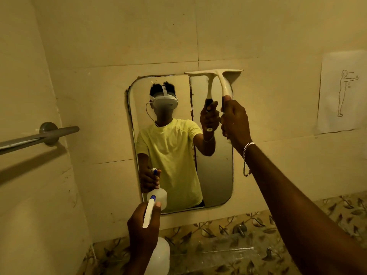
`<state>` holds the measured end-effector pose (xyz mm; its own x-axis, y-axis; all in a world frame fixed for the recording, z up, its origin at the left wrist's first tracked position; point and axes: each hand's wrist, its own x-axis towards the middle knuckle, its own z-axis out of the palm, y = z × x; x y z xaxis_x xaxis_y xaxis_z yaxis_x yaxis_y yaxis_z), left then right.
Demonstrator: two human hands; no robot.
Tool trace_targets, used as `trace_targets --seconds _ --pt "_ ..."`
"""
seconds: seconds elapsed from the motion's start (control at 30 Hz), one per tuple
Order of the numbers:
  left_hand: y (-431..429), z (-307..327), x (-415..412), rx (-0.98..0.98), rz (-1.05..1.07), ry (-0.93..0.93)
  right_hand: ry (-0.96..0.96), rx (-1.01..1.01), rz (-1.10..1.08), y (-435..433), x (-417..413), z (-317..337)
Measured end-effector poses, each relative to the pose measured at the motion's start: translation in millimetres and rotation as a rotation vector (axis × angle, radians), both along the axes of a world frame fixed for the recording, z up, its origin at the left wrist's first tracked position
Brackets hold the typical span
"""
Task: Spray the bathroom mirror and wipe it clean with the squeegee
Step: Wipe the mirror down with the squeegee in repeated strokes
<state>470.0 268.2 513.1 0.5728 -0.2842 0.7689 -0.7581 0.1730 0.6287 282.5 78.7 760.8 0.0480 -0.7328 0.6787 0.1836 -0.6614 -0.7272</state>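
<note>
A rounded rectangular mirror [214, 171] hangs on the tiled wall, with a dark vertical crack line right of its middle. My right hand [235, 120] grips the handle of a white squeegee [223, 80], whose blade lies along the mirror's top right edge. My left hand [144, 225] holds a white spray bottle [158, 257] with a blue nozzle, low in front of the mirror's bottom left corner, nozzle towards the glass. The mirror reflects a person with both tools.
A grey towel bar [39, 137] juts from the left wall at mid height. A paper sheet with a line drawing of a figure [342, 92] is stuck to the wall on the right. A leaf-patterned tile band [258, 225] runs below the mirror.
</note>
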Motion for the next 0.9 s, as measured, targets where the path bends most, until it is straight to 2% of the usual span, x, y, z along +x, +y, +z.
trace_targets --seconds 0.17,0.4,0.53,0.77,0.9 --pt "-1.6 -5.2 7.2 0.002 -0.008 0.032 -0.045 0.011 -0.030 -5.7 4.1 -55.0" --pt "-6.4 -9.9 15.7 0.044 -0.015 0.046 0.063 0.149 -0.108 -5.7 -4.4 -238.7" --pt "-12.5 -11.6 14.7 0.058 -0.032 0.052 0.099 0.238 -0.098 6.1 -13.2 -317.7" --pt "-10.9 -22.7 8.4 0.079 -0.005 0.053 0.202 0.478 -0.088 34.7 -25.2 -399.2" --pt "-8.3 -29.4 3.0 0.099 0.008 0.049 0.244 0.493 -0.068 50.0 -30.4 -417.5"
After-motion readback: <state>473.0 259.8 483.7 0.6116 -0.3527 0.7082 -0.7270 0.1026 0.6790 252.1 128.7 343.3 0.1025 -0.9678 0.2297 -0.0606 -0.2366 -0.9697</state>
